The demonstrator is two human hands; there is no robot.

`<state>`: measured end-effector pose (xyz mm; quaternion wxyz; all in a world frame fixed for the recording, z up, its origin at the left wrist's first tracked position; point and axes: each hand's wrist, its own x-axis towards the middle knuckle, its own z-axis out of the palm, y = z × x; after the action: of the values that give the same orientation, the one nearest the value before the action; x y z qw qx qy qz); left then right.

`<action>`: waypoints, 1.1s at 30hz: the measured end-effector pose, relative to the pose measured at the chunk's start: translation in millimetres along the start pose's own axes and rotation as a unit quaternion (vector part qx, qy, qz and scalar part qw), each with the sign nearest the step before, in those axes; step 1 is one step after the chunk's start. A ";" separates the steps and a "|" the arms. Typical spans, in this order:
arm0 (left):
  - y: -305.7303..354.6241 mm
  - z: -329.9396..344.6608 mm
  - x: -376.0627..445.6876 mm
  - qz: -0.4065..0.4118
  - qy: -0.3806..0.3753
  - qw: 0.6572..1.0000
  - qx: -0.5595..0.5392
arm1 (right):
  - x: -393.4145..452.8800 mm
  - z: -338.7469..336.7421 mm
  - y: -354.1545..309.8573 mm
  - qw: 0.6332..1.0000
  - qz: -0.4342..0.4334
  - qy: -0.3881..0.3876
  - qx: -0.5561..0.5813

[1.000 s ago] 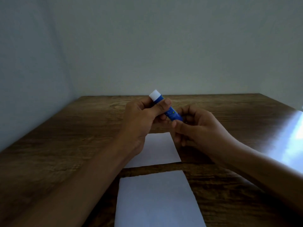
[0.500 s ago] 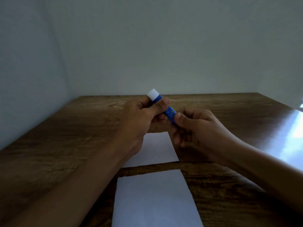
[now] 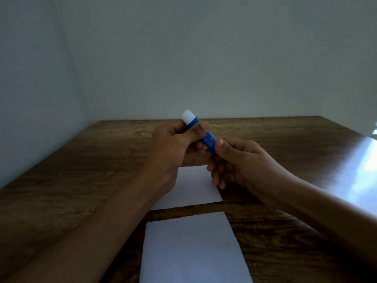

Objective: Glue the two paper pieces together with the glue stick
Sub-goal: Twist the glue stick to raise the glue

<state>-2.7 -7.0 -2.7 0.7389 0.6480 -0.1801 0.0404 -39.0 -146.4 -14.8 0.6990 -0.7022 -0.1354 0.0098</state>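
Blue cylindrical glue stick (image 3: 208, 139), white tip

**Two bare forearms and hands, nothing worn**

The person appears only as two arms reaching in from the bottom of the head view. Both forearms are bare along all that shows of them; no sleeve edge shows in the frame. The left hand (image 3: 169, 146) and the right hand (image 3: 238, 160) are bare as well: there are no gloves, and no ring, watch or bracelet can be made out on fingers or wrists. The thumbnails are short and unpainted. The forearms are slim and widen toward the lower frame edge, where the wide lens stretches them. The light is dim and the picture soft, so finer detail cannot be told.
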 end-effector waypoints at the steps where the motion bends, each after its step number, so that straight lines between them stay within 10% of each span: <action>1: -0.1 0.1 0.0 -0.002 0.000 1.000 0.004 | 0.9 0.4 0.9 1.000 -0.008 0.007 -0.012; 33: 1.8 -1.0 -1.0 -0.015 -0.004 1.000 0.000 | 1.7 -6.7 2.7 0.998 0.016 -0.017 0.058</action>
<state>-3.9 -5.5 -1.5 0.7387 0.6509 -0.1733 0.0264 -35.5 -152.6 -17.0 0.7362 -0.6619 -0.1349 0.0411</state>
